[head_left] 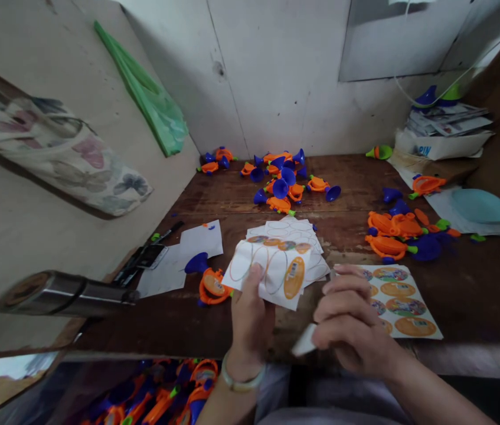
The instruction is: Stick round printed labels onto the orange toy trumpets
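Note:
My left hand (252,319) is closed on a folded sticker sheet (241,268), thumb on top. Orange oval stickers run along its upper edge and right side; bare outlined ovals show elsewhere. To its right, my right hand (351,321) is closed, slightly blurred, with a small white piece (305,341) at its fingers, probably paper. Beyond my right hand lies a flat sheet of oval stickers (402,301), partly hidden. Used backing sheets (291,227) with oval outlines are piled behind my left hand. An orange toy trumpet (212,286) with a blue bell lies left of it.
Several toy trumpets (280,188) are heaped at the back, with more parts (394,230) on the right. A metal flask (66,293) stands at the left. Below the table edge are many trumpets (156,395). A light-blue lid (483,205) sits on papers at the right.

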Motion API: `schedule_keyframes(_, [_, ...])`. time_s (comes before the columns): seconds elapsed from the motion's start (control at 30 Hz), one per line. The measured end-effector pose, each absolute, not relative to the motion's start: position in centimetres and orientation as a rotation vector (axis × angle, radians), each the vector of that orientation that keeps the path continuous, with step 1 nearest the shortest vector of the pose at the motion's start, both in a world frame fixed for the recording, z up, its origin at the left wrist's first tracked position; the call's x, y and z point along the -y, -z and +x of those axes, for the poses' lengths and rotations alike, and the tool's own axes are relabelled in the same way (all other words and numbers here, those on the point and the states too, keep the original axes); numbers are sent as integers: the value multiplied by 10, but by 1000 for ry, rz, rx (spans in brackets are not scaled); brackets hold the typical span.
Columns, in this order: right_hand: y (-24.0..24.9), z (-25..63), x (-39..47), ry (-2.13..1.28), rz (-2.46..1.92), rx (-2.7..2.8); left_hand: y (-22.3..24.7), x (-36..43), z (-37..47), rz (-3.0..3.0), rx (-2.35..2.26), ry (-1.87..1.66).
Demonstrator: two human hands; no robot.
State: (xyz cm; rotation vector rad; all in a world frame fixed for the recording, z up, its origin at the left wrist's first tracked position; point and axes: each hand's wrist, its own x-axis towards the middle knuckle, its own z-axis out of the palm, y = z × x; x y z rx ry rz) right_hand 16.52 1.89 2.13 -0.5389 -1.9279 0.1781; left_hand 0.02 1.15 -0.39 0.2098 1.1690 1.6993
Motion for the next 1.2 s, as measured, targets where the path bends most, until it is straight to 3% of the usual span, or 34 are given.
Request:
schedule_keyframes(0.3, [-4, 167, -31, -265, -1025, 1843, -1, -5, 13, 321, -1107, -1763])
schedule_keyframes(0.8, [3, 151, -25, -927, -944, 1421, 14, -3, 13, 367, -1030, -1745])
schedule_keyframes(0.97, [1, 147, -23, -760, -854, 1416, 15, -4, 15, 364, -1049, -1762])
schedule_keyframes(1.2, [-2, 160, -35, -61, -803, 1775, 13, -8, 9, 322, -1065, -1622])
